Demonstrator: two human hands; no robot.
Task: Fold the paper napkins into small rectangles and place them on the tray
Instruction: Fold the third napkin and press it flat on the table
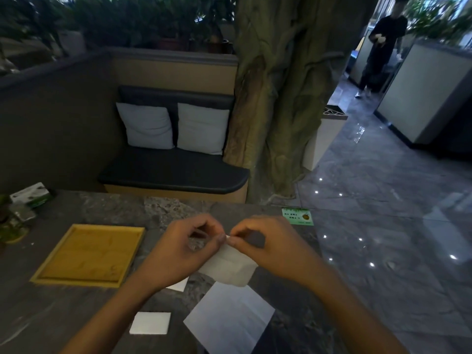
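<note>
Both my hands are up over the middle of the table: my left hand and my right hand meet fingertip to fingertip, each pinching the top corner of a half-folded napkin that hangs between them, its lower edge just above the tabletop. I judge I'm partway through folding this one.

By my reckoning the job has barely begun. The wooden tray toward the left edge of the table holds nothing. One small folded rectangle lies near the front edge, not yet on the tray. An unfolded napkin lies flat just beside it, waiting.

A white scrap peeks out under my left wrist; I cannot tell whether it is another folded napkin. My fingers cover the pinched corner.
</note>
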